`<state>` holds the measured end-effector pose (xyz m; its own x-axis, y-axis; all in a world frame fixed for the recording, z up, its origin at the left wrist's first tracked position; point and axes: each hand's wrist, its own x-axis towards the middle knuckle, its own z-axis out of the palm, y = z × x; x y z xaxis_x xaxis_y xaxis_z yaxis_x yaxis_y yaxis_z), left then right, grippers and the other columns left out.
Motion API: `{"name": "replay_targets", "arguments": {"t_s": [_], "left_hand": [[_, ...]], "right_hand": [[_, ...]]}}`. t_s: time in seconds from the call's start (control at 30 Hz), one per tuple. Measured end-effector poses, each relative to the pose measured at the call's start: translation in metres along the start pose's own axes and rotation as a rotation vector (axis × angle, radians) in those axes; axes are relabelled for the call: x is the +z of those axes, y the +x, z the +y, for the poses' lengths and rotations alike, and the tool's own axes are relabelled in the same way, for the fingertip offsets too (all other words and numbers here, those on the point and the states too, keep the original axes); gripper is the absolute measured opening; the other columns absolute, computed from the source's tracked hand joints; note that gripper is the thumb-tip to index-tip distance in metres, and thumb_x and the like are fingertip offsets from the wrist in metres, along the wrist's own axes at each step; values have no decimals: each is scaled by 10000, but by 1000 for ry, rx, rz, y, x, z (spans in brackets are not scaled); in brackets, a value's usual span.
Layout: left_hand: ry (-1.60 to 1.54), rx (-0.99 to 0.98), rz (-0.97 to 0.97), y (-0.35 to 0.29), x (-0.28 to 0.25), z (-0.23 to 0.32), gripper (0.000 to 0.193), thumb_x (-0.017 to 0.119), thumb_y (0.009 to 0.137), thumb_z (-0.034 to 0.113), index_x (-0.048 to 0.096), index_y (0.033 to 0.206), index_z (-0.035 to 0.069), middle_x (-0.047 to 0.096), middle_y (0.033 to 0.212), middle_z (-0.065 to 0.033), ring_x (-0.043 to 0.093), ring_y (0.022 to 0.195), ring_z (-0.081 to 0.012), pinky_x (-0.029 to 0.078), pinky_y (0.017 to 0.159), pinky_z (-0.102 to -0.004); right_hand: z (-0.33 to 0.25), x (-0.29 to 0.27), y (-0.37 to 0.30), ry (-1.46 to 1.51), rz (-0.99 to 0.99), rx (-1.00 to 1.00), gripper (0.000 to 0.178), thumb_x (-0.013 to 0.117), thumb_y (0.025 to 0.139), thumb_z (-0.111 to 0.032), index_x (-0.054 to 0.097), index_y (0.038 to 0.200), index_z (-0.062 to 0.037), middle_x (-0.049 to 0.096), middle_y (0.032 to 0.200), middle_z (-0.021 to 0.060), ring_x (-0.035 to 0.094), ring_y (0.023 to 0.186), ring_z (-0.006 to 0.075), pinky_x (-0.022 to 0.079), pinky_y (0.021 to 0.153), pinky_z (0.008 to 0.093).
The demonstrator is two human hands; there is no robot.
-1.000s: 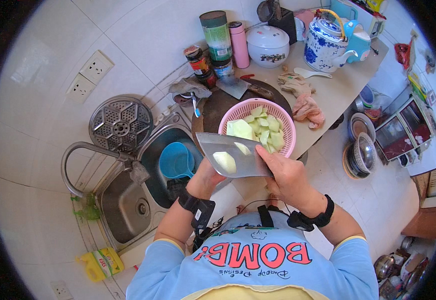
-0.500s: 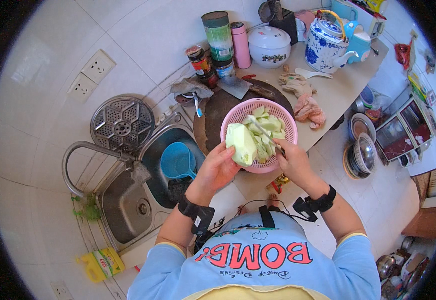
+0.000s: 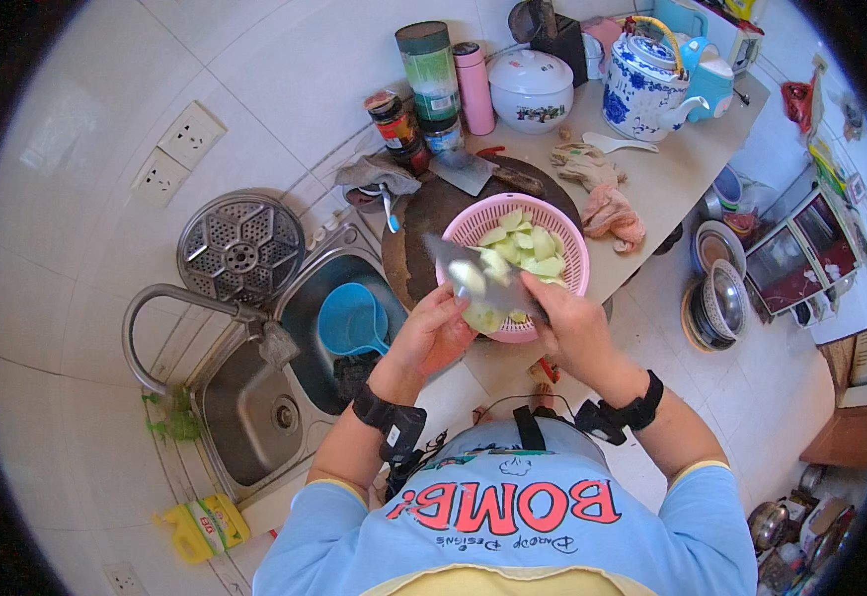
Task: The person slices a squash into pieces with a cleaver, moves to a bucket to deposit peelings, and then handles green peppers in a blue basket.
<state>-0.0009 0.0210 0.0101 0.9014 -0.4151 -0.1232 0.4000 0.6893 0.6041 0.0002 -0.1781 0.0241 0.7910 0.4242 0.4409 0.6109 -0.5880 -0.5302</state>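
Observation:
My right hand (image 3: pixel 577 320) grips a broad-bladed kitchen knife (image 3: pixel 505 296). Its grey blade is tilted flat and slightly blurred, with pale pieces on or just above it. Beneath the blade, my left hand (image 3: pixel 429 336) holds a peeled, pale green vegetable (image 3: pixel 482 318), mostly hidden; its exact kind I cannot tell. Both hands are over the near side of a pink plastic colander (image 3: pixel 579 248). Cut pale green chunks (image 3: pixel 543 243) lie inside it. The colander rests on a dark round chopping board (image 3: pixel 408 260).
A second cleaver (image 3: pixel 463 171) lies on the board's far side. Left are a steel sink (image 3: pixel 244 407) and a blue dipper (image 3: pixel 349 316). Jars, a pink flask (image 3: pixel 474 89), a white lidded pot (image 3: pixel 531 89) and a blue-and-white teapot (image 3: pixel 642 89) line the back. Crumpled gloves (image 3: pixel 612 217) lie right.
The knife has turned from edge-on to flat and moved left, across the vegetable, now covering most of it. Pale pieces show at the blade. My left hand has stayed nearly in place.

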Motion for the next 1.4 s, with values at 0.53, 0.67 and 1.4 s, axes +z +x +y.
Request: {"name": "replay_targets", "arguments": {"t_s": [0.53,0.67,1.4], "left_hand": [[-79,63,45,6,-4,-6,386,372,891,305,416,1173,44,496,1149,-76,476,1054,-187,348,934,-343],[49,24,-3,2,-12,-9,399,438,867,310,420,1176,58,495,1153,-73,479,1060,-196,374,924,-350],[-48,-49,-12,5,-14,-3,422,429,861,303,419,1187,35,497,1159,-96,493,1048,-206,391,900,-351]], "right_hand": [[-15,-13,3,30,2,-55,510,581,646,-29,461,1141,-25,568,824,128,578,692,277,468,580,350],[-23,-16,4,-36,-37,-111,530,584,630,-43,460,1145,-33,534,738,102,559,619,248,460,531,339],[-18,-16,2,31,-39,-82,537,582,618,-22,452,1139,-18,542,764,115,567,672,263,461,564,335]]}}
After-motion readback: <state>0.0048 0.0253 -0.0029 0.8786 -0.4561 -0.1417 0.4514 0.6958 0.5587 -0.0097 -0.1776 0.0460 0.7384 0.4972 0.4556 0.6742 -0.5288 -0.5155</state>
